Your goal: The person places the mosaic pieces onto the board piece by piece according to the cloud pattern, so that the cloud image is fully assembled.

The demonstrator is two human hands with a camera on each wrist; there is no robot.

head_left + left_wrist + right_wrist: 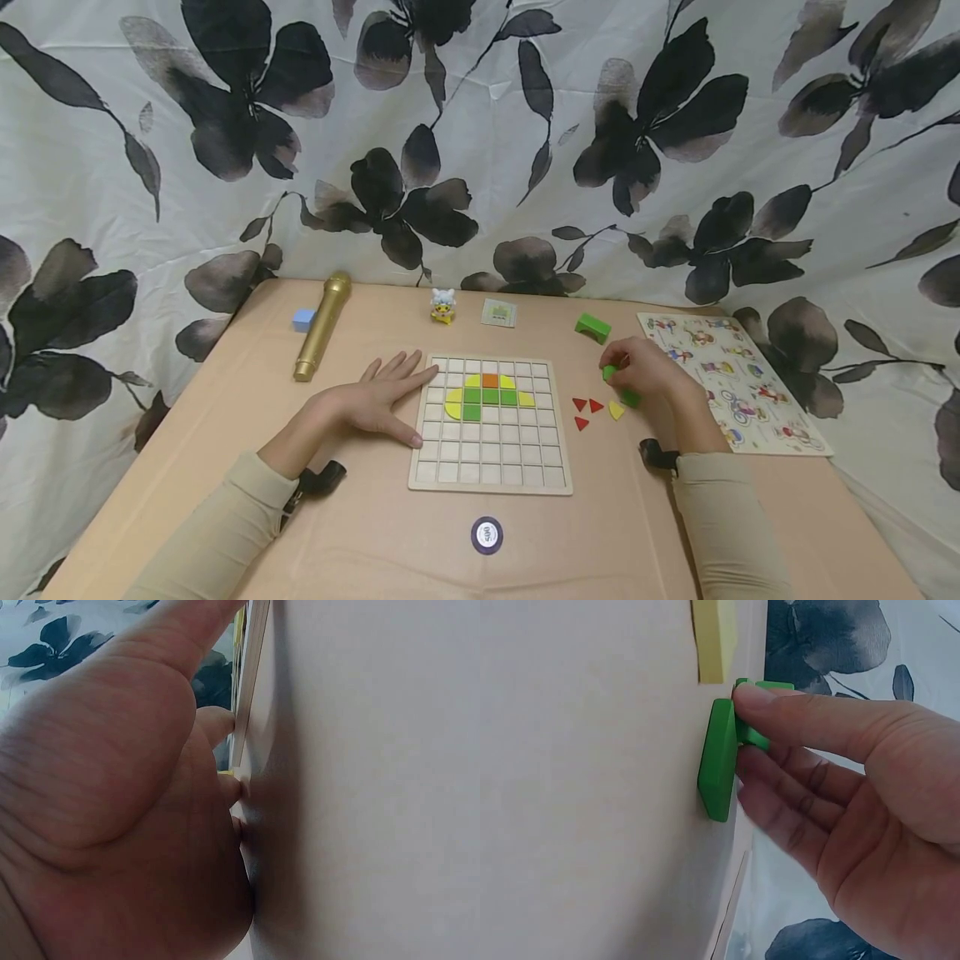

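Note:
My left hand (378, 400) rests spread out on the table, its thumb and index finger touching the left edge of the square grid board (491, 475). Green, yellow and orange pieces fill several cells in the board's upper half. To the right of the board, my right hand (648, 367) pinches a small green piece (609, 372) between thumb and fingers. The right wrist view shows this piece partly hidden by the thumb (761, 701). Another green piece (718, 761) lies on the table just under that hand. Three red triangles (581, 423) and a yellow piece (616, 410) lie nearby.
A green arch block (593, 327) stands beyond my right hand, with a picture sheet (795, 442) at the right. Along the back are a gold tube (322, 325), a blue block (303, 320), a small figurine (443, 307) and a card (498, 313). A round chip (487, 535) lies in front.

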